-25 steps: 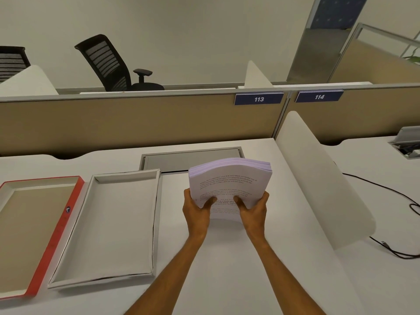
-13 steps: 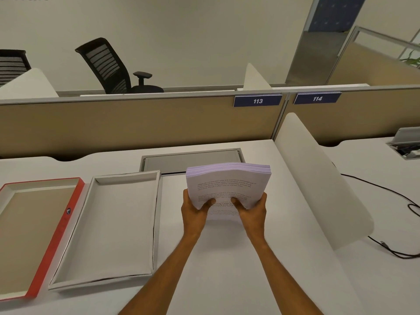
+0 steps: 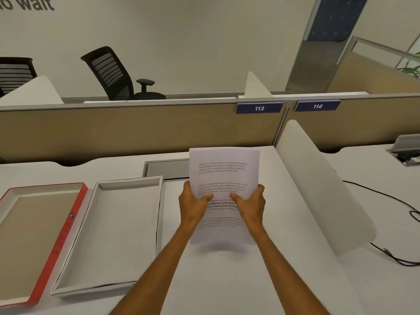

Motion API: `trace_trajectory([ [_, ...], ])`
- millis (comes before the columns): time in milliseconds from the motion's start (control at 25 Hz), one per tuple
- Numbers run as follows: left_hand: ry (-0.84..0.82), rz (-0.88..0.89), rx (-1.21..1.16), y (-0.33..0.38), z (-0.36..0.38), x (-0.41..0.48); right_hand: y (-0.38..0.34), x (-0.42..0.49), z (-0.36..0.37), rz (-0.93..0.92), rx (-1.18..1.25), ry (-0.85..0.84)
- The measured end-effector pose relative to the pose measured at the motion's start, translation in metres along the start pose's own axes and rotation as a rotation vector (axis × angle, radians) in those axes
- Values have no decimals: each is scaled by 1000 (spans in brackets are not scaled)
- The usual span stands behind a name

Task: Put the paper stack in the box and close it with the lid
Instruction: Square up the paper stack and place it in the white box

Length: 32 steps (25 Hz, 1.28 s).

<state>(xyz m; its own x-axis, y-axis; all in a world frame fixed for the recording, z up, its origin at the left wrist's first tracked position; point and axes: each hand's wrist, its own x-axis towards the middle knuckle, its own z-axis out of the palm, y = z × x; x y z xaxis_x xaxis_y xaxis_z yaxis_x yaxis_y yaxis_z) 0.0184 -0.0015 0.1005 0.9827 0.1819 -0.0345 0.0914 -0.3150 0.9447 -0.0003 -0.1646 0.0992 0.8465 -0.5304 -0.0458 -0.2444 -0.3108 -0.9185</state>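
A broad white desk (image 3: 227,280) fills the lower frame. At lower left lies the shallow open white cardboard box (image 3: 113,233), and just beside it, at the far left edge, the red-rimmed lid (image 3: 68,223), inside facing up. Right of the box, at frame centre, the stack of white printed paper (image 3: 223,173) is held up off the desk, facing the camera. The left hand (image 3: 193,205) and right hand (image 3: 250,206) each clamp a side edge, thumbs pressed on the front sheet.
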Motion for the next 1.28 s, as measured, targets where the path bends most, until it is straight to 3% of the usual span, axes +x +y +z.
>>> trace_trajectory([
  [120,-25,-64,87,5,-21,11,-20,9,0,47,-242,-140],
  [320,-103,-76,145,-9,-64,21,-29,-4,27,110,-261,-281],
  [960,-12,-152,263,-87,-233,48,-64,-99,197,51,-279,-409],
  [1280,13,-175,263,-123,-282,63,-68,-133,258,65,-286,-442],
])
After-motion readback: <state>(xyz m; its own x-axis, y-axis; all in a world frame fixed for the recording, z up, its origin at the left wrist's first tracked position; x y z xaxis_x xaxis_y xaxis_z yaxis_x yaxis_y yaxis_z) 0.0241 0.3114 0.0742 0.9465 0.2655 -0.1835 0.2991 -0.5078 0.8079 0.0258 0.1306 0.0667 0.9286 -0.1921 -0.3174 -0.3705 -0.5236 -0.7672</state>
